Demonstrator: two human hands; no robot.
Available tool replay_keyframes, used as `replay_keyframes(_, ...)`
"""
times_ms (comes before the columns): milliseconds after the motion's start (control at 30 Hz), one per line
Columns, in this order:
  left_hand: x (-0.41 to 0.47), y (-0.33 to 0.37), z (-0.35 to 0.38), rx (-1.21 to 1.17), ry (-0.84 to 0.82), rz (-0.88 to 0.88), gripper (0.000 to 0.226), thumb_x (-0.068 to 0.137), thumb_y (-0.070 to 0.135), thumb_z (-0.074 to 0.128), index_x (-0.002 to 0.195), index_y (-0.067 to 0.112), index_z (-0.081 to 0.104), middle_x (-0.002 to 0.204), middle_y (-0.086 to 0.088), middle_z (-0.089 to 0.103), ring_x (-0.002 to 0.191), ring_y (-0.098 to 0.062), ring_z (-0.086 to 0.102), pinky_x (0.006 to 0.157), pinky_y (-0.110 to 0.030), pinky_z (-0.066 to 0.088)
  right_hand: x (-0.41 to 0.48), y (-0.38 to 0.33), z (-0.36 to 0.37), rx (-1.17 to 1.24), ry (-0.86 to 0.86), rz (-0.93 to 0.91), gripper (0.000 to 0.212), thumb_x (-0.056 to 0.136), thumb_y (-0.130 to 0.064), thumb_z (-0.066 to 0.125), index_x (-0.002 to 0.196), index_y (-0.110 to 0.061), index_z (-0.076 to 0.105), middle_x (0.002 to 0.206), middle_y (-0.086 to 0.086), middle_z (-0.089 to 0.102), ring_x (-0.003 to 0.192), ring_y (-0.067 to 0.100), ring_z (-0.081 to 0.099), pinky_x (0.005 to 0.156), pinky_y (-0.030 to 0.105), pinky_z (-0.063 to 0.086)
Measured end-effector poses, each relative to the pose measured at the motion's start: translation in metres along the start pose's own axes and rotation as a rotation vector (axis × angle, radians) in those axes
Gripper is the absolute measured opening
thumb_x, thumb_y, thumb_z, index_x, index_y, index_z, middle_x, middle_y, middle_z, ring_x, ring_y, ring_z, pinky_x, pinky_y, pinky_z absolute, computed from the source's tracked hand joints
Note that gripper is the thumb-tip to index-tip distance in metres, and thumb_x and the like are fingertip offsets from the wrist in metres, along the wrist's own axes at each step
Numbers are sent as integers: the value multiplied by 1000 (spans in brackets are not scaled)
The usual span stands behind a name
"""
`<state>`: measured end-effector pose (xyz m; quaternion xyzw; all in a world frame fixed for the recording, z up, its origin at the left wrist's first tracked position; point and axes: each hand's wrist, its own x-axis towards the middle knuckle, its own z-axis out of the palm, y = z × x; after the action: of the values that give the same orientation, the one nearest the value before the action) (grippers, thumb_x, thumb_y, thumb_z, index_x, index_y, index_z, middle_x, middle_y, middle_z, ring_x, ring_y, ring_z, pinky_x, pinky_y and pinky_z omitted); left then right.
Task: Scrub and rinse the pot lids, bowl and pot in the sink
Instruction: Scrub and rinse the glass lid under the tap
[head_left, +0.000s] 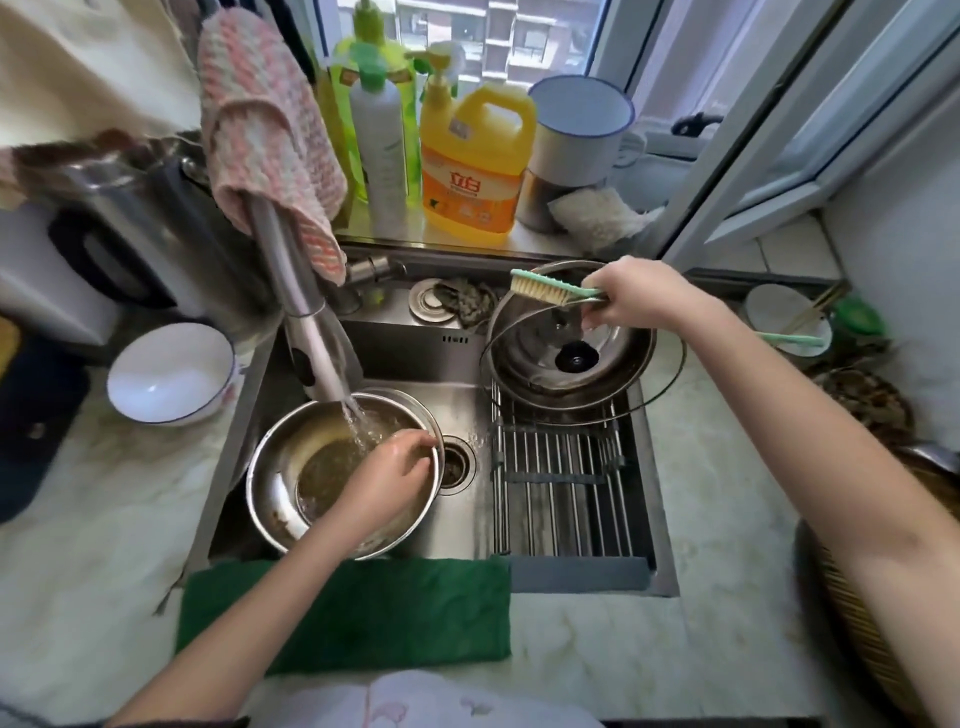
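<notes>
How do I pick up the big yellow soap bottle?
Hold the yellow bottle by the moulded handle at its top right, reaching from above and the front: it stands upright, with the enamel mug close on the right and a white bottle on the left.

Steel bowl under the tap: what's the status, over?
Left hand grips steel bowl rim, tap water running in. Right hand holds green brush over glass lid. Nothing blocking.
</notes>
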<state>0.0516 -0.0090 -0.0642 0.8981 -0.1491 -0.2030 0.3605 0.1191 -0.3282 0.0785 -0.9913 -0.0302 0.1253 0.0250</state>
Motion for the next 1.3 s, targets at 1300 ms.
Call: replay_keyframes(1300,126,77,37,-206,122,-129,54,89,7,59,137,8,37,136,-13,51,127,-29,46,101,-34,36,43,25,68,-18,598,-75,46,65,0,74,106,-8,58,100,9,57,87,29,53,51,29,35)
